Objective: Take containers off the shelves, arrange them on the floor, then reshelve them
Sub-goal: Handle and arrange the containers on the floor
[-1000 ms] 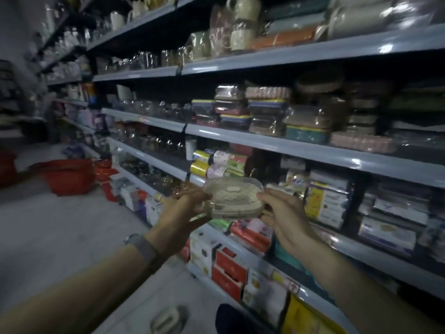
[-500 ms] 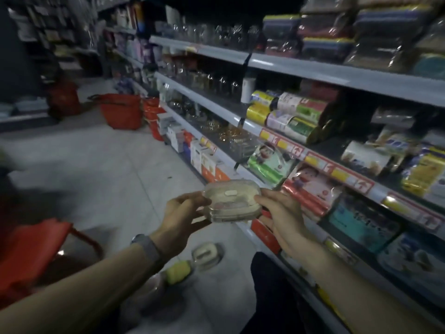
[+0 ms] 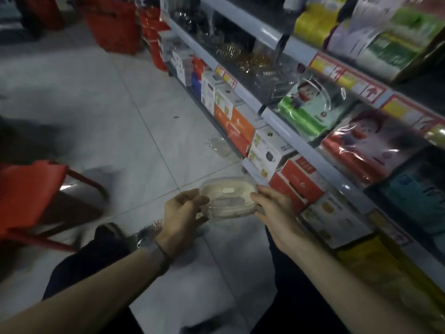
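Evidently left hand (image 3: 183, 213) and right hand (image 3: 272, 210) pinch the container (image 3: 228, 200) by opposite ends, grip closed, level, presumably bound for the floor (image 3: 120, 116).

Dimly lit shop aisle, seen looking down. A pale grey tiled floor (image 3: 115, 112) with thin grout lines fills the left and centre. Grey metal shelves (image 3: 298, 143) run diagonally along the right, packed with boxes and wrapped goods, their edges carrying red and yellow price labels (image 3: 349, 80). Red baskets (image 3: 113, 25) stand at the far end. A blurred red plastic item (image 3: 31, 189) sits at the near left.
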Motion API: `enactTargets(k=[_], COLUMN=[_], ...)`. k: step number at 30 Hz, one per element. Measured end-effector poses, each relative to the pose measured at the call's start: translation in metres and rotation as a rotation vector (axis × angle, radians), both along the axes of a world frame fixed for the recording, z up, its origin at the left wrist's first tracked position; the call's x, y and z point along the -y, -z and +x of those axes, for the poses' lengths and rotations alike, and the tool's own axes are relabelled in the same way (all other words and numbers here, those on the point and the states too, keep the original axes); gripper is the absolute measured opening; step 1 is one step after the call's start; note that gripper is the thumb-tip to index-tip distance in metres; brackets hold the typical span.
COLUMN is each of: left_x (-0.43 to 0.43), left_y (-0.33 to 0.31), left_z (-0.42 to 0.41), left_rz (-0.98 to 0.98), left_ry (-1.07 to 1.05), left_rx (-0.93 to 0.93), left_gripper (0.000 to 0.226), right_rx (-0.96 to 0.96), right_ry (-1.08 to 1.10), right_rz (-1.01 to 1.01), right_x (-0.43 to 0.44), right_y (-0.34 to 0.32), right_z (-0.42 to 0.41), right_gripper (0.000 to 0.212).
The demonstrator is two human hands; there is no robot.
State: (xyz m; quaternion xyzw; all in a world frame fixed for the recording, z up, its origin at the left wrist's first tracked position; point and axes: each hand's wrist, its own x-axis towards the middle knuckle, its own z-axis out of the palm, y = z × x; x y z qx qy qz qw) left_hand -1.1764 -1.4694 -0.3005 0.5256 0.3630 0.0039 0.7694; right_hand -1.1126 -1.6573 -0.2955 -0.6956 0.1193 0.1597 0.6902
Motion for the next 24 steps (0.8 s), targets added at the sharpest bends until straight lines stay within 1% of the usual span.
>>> enactTargets(k=[2, 4, 6, 8, 10, 13, 15, 16, 18, 21, 22, 24], left_x=[-0.006, -0.011, -0.016, -0.019, -0.022, -0.026, -0.029, -0.031, -0.037, -0.042, -0.043, -0.044], left_y=[0.016, 0.032, 0.048, 0.062, 0.074, 0.099, 0.114, 0.127, 0.153, 0.195, 0.207, 0.231], left_z=[0.007, 0.014, 0.024, 0.035, 0.046, 0.066, 0.079, 0.087, 0.102, 0.114, 0.116, 0.121], left_rz=[0.007, 0.007, 0.004, 0.041, 0.110, 0.172, 0.183, 0.179, 0.177, 0.214, 0.215, 0.155], left_ry=[-0.018, -0.058, -0.082, -0.081, -0.058, -0.036, -0.052, -0.062, -0.090, -0.070, -0.069, -0.095], left_rx=[-0.029, -0.057, -0.090, -0.101, -0.105, -0.116, -0.114, -0.117, -0.128, -0.164, -0.175, -0.206], left_gripper=[0.015, 0.013, 0.021, 0.026, 0.037, 0.060, 0.066, 0.066, 0.061, 0.039, 0.037, 0.053], right_rx=[-0.029, -0.059, -0.073, -0.079, -0.079, -0.085, -0.084, -0.089, -0.094, -0.107, -0.109, -0.123], right_ry=[-0.002, -0.006, -0.009, 0.000, -0.004, -0.007, -0.013, -0.018, -0.049, -0.091, -0.104, -0.126], right_rz=[-0.018, -0.026, -0.043, -0.066, -0.081, -0.125, -0.156, -0.174, -0.213, -0.260, -0.279, -0.327], right_x=[-0.009, -0.018, -0.026, -0.032, -0.038, -0.047, -0.049, -0.051, -0.056, -0.065, -0.068, -0.073], right_y=[0.017, 0.031, 0.046, 0.060, 0.075, 0.103, 0.119, 0.130, 0.153, 0.181, 0.190, 0.207], right_z=[0.008, 0.017, 0.028, 0.038, 0.050, 0.071, 0.082, 0.088, 0.101, 0.114, 0.119, 0.129], right_gripper=[0.020, 0.021, 0.022, 0.022, 0.023, 0.026, 0.034, 0.038, 0.040, 0.035, 0.033, 0.030])
